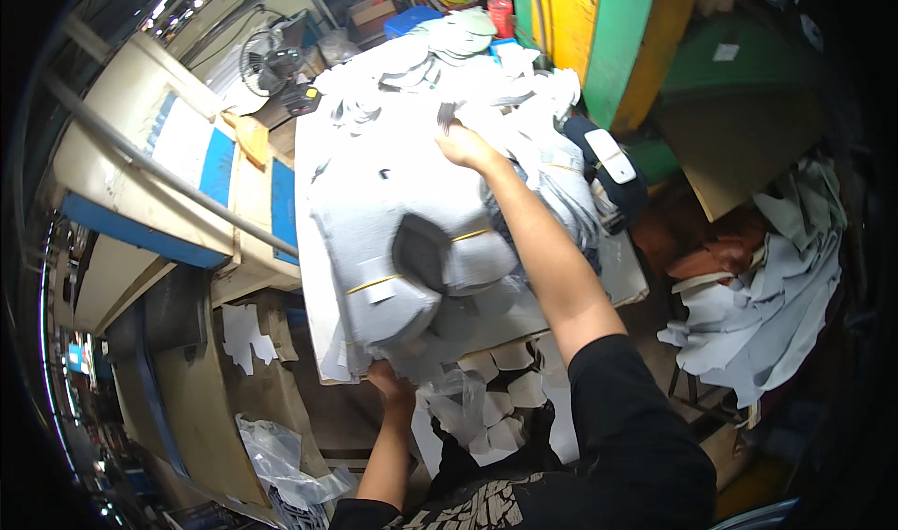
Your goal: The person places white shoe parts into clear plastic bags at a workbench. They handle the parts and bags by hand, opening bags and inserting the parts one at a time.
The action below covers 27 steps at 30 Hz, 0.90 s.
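My right hand (462,146) reaches far over the white table (313,329), its fingers closed on a small dark striped piece (446,116) whose kind I cannot make out. My left hand (389,382) is low at the table's front edge, fingers curled beside the light grey cut pieces; what it grips, if anything, is hidden. Between my hands lie a stack of light grey cut pieces (379,310) with a yellow band round it and a second banded stack (479,261). A dark grey pointed-oval shape (421,253) shows between these stacks.
More pale pieces (449,43) pile up at the back, near a red bottle (500,11). A dark bundle with a white device (611,156) lies at right. A fan (267,65) stands back left; a metal pipe (168,173) runs along the left. Grey sheets (758,296) hang at right.
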Each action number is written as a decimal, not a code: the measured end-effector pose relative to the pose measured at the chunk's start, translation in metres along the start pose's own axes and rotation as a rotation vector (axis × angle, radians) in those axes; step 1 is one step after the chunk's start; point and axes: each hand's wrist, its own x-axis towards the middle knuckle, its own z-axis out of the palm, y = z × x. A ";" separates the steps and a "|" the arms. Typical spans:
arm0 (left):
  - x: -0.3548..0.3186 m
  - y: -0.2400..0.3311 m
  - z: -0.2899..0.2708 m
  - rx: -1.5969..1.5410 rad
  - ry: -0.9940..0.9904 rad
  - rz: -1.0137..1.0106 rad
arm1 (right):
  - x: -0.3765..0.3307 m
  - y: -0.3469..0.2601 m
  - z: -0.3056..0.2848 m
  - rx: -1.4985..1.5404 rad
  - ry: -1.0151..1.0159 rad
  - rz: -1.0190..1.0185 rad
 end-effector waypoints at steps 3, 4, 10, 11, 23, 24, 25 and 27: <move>0.010 0.004 0.004 -0.045 -0.044 -0.159 | -0.038 0.053 0.039 -0.389 -0.293 0.086; 0.011 0.003 0.006 -0.089 -0.074 -0.203 | -0.050 0.067 0.045 -0.478 -0.373 0.102; 0.005 -0.002 0.010 -0.060 -0.021 -0.115 | -0.096 0.100 0.053 -0.746 -0.507 0.058; 0.004 -0.002 0.009 -0.048 -0.030 -0.109 | -0.094 0.098 0.052 -0.774 -0.487 0.041; 0.015 0.005 0.005 0.058 -0.080 -0.058 | 0.053 -0.043 -0.112 -1.264 0.703 -0.253; 0.018 0.007 0.006 0.079 -0.057 -0.052 | 0.045 -0.059 -0.135 -1.204 0.710 -0.164; 0.020 0.008 0.006 0.079 -0.045 -0.055 | 0.035 -0.077 -0.156 -1.145 0.753 -0.120; 0.024 0.012 0.008 0.065 0.016 -0.056 | 0.006 -0.108 -0.195 -1.256 0.847 -0.131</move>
